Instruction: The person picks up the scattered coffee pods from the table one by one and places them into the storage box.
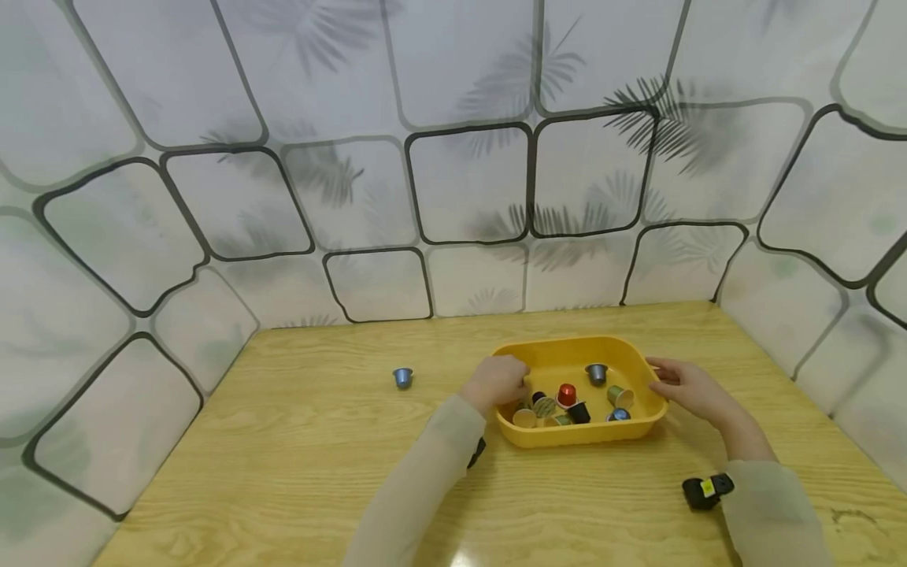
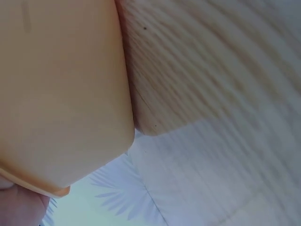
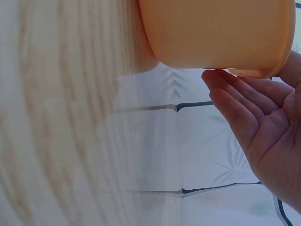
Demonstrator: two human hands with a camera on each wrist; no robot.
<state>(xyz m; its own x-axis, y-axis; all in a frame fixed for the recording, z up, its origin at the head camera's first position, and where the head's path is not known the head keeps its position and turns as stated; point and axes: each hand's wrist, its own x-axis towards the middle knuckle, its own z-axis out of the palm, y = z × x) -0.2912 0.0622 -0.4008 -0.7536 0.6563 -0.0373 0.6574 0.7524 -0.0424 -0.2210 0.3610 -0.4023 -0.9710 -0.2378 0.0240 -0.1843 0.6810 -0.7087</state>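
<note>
A yellow tray [image 1: 588,435] stands on the table, holding several coffee capsules. My left hand [image 1: 497,380] bends over its left end, fingers dipping inside the rim; the fingertips are hidden, so what they hold cannot be told. In the left wrist view, part of that hand [image 2: 21,207] shows at the rim. At the tray's right end, my right hand [image 1: 697,391] holds the rim, thumb above and fairly straight fingers [image 3: 235,94] along the outside. Inside lie a red capsule [image 1: 567,394], a dark grey one [image 1: 597,373], a blue one [image 1: 620,414] and a green one [image 1: 620,397].
One blue capsule [image 1: 403,378] sits alone on the wooden table [image 1: 298,465], left of the tray. A patterned fabric wall [image 1: 475,189] encloses the table's back and sides.
</note>
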